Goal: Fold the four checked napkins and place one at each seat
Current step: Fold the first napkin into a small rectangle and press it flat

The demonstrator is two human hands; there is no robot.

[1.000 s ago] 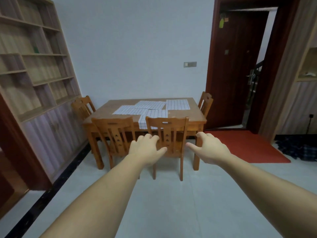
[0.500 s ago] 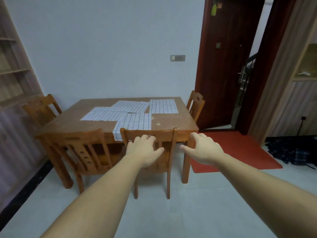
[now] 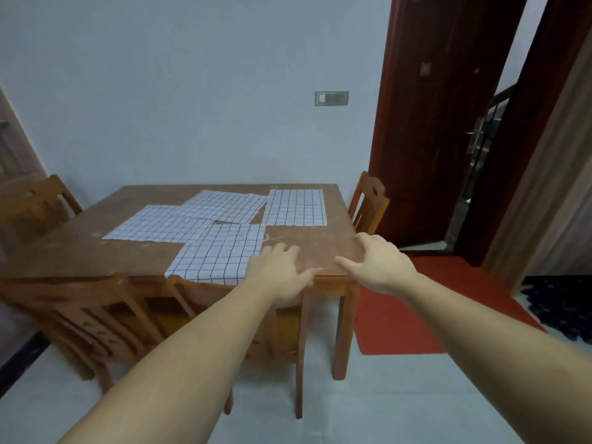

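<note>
Several white napkins with a dark check lie flat and unfolded on the wooden table. The nearest napkin hangs slightly over the front edge. A second napkin lies to its left, a third napkin behind it, and another napkin at the far right. My left hand reaches out with fingers apart, just right of the nearest napkin's corner, holding nothing. My right hand is spread over the table's front right corner, also empty.
Two wooden chairs are pushed in at the front: a left chair and a right chair under my left arm. A chair stands at the right end, another chair at the left end. A red mat and a dark open door are on the right.
I have come closer to the table, which now fills more of the view. Both hands have moved from in front of the chair back to over the table's front edge.
</note>
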